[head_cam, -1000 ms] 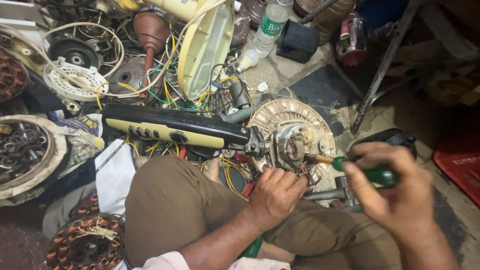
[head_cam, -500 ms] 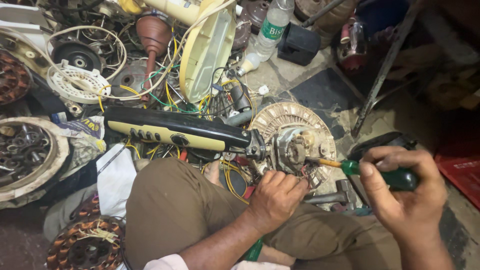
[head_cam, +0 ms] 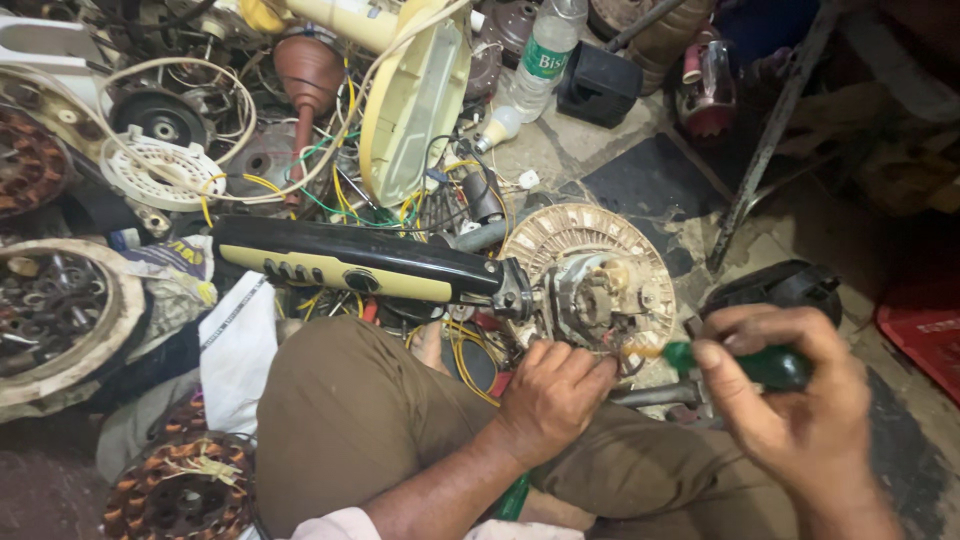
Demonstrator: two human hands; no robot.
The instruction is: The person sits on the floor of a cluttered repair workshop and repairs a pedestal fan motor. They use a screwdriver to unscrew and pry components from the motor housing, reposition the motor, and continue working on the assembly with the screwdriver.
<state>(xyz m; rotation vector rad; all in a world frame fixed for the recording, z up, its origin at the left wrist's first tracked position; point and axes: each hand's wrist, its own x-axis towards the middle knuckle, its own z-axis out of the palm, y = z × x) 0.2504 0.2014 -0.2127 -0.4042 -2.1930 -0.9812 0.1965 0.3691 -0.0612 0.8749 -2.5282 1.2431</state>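
Observation:
A fan motor (head_cam: pixel 590 290) with a round ribbed back plate lies on the floor in front of my knees, joined to a black and yellow fan stand (head_cam: pixel 350 265) that stretches left. My left hand (head_cam: pixel 555 395) rests its fingertips on the motor's lower edge. My right hand (head_cam: pixel 785 400) grips a green-handled screwdriver (head_cam: pixel 740 362), whose orange-tipped shaft points left into the motor body. My brown trousers fill the lower middle of the view.
Fan parts crowd the floor: copper-wound stators (head_cam: pixel 180 490) at lower left, a white grille disc (head_cam: pixel 160 170), a cream fan base (head_cam: pixel 415 100), tangled yellow and green wires. A plastic bottle (head_cam: pixel 535 60), a black box (head_cam: pixel 600 85) and a metal leg (head_cam: pixel 770 130) stand behind.
My right hand has brought the screwdriver lower and closer, its tip now in the motor. The left hand has stayed on the motor's edge.

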